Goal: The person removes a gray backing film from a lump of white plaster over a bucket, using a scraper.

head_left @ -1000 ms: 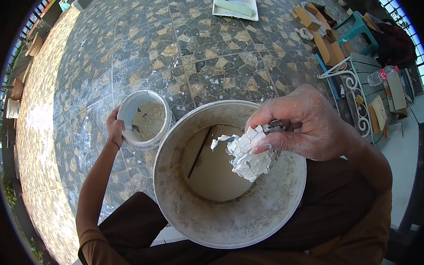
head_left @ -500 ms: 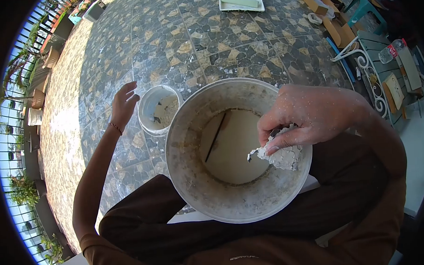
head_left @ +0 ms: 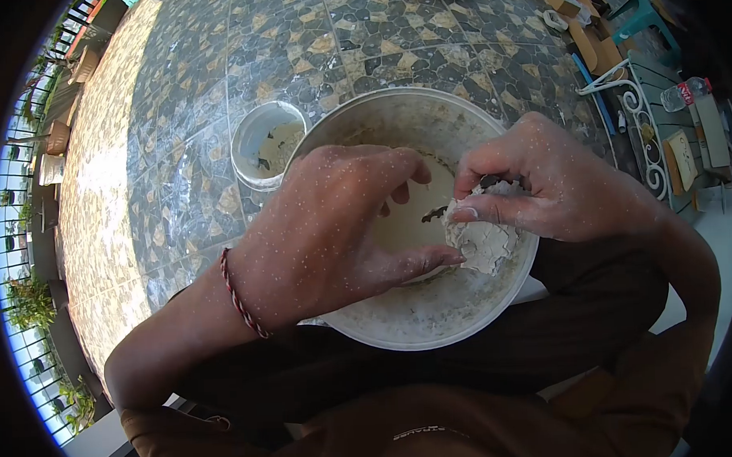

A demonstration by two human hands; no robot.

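A large grey bucket (head_left: 402,324), crusted with dried white material, stands between my knees. My right hand (head_left: 554,182) grips a crumpled white lump of dried paint flakes (head_left: 483,240) over the bucket's right rim, with a dark tool tip poking out beside it. Above the bucket's mouth, my left hand (head_left: 334,230) hovers with fingers spread, its thumb touching the lump. Both hands are dusted with white specks. A red braided bracelet (head_left: 239,301) sits on my left wrist.
A small white tub (head_left: 254,144) with pale residue stands on the patterned tile floor (head_left: 184,90) left of the bucket. A teal stool (head_left: 641,17), cardboard pieces, a white metal rack (head_left: 620,131) and a plastic bottle (head_left: 684,92) crowd the upper right. A railing runs along the left.
My left hand let go of the small tub and swung right over the big bucket to meet the lump. My right hand lowered the lump toward the bucket's rim.
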